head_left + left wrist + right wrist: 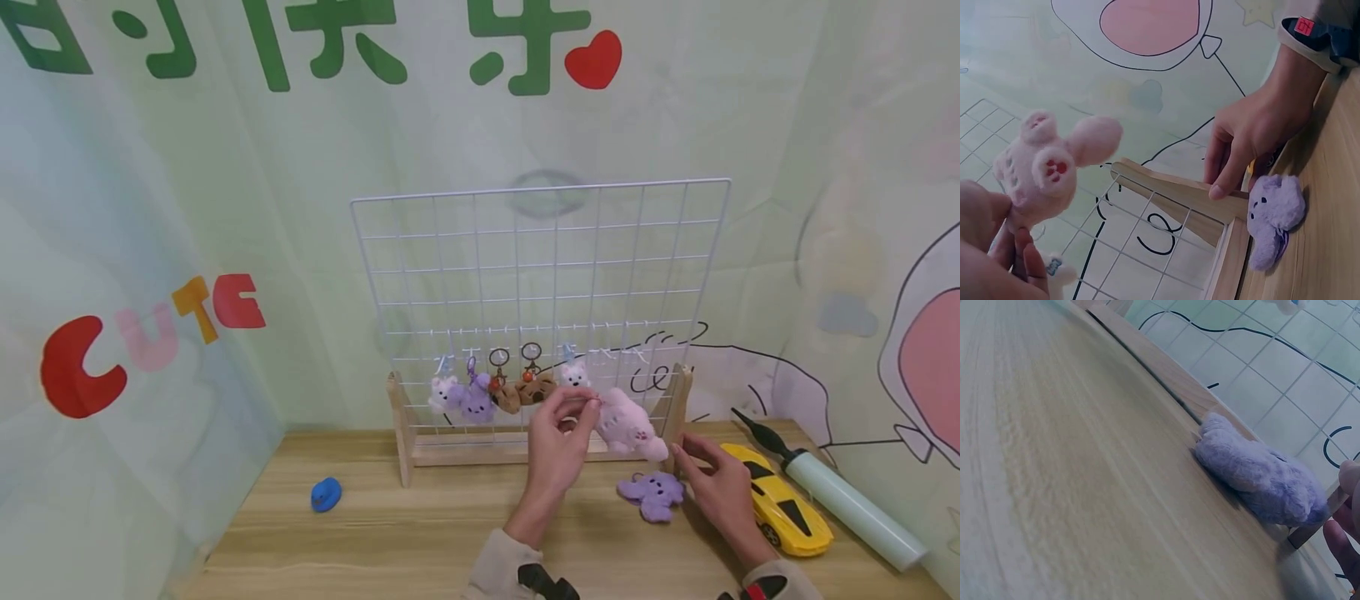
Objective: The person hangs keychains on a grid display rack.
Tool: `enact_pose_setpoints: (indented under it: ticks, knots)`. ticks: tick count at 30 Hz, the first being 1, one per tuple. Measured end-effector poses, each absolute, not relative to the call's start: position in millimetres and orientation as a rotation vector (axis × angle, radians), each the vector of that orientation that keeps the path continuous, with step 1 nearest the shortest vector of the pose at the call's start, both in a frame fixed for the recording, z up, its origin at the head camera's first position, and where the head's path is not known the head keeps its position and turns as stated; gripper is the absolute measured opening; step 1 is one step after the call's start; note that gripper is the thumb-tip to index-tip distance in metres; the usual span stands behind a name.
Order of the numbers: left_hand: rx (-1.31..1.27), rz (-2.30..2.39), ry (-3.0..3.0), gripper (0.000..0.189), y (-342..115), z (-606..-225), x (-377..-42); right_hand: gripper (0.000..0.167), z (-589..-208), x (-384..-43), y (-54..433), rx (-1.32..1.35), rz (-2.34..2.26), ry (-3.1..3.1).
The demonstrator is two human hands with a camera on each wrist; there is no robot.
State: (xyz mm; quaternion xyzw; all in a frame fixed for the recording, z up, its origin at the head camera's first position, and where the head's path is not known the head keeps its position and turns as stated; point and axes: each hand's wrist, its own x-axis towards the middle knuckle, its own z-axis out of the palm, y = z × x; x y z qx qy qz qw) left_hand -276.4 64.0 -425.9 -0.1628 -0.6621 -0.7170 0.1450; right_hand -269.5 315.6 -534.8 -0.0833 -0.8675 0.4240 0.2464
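Note:
My left hand [558, 442] pinches a pink plush keychain [628, 425] by its top end, in front of the right part of the white wire rack [555, 283]. The plush hangs tilted, paw pads showing [1054, 169]. My right hand [720, 483] is low at the rack's right wooden upright [1179, 190], thumb on one side of it and fingers on the other, as the right wrist view also shows. Just left of that hand, a purple plush keychain [656, 496] lies on the table [375, 533]. The keychain's ring is partly hidden by my fingers.
On the rack hang white plushes [442, 393], a purple plush [476, 402] and brown plushes [536, 388]. White hooks [633, 355] stick out at right. A yellow toy car [783, 508] and a pump [855, 508] lie at right, a small blue toy [326, 494] at left.

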Motion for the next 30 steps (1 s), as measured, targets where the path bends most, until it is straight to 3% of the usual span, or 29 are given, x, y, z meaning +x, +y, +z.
enact_pose_setpoints:
  ticks: [30]
  knots:
    - [-0.419,-2.051,-1.742,0.016,77.7,-406.8,-281.8,0.048,-533.5,-269.8,315.0,-0.222,1.166,-2.340]
